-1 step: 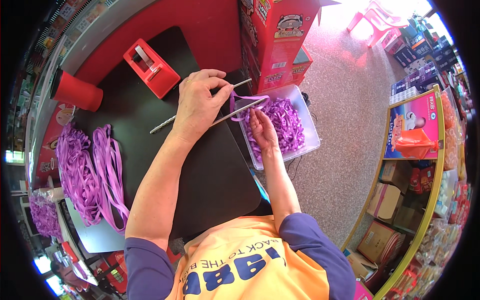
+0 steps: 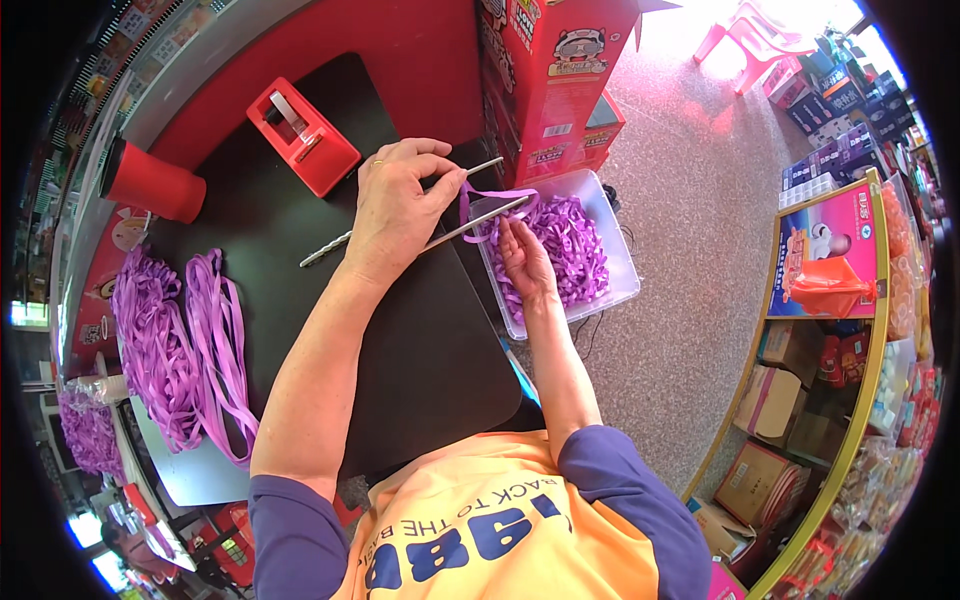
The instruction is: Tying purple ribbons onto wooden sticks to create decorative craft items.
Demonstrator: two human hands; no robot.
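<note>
My left hand [image 2: 403, 205] is closed over the dark tabletop, pinching a thin metal rod [image 2: 484, 168] whose twisted other end sticks out beyond the wrist. A second thin rod [image 2: 478, 221] runs out from under this hand, roughly alongside the first. Purple ribbon [image 2: 512, 194] loops about the rods near their tips. Palm up, my right hand [image 2: 527, 262] has its fingers curled together at the ribbon beside the second rod's tip; its grip is partly hidden. Below it, a translucent plastic bin [image 2: 627, 262] holds a heap of folded purple ribbon [image 2: 575, 250].
Long purple ribbon bundles [image 2: 160, 350] hang over the left side of the black table [image 2: 420, 370]. A red tape dispenser [image 2: 305, 138] and a red cup [image 2: 155, 183] stand farther back. Tall red cartons [image 2: 560, 90] rise behind the bin; a stocked shelf [image 2: 800, 390] lines the right.
</note>
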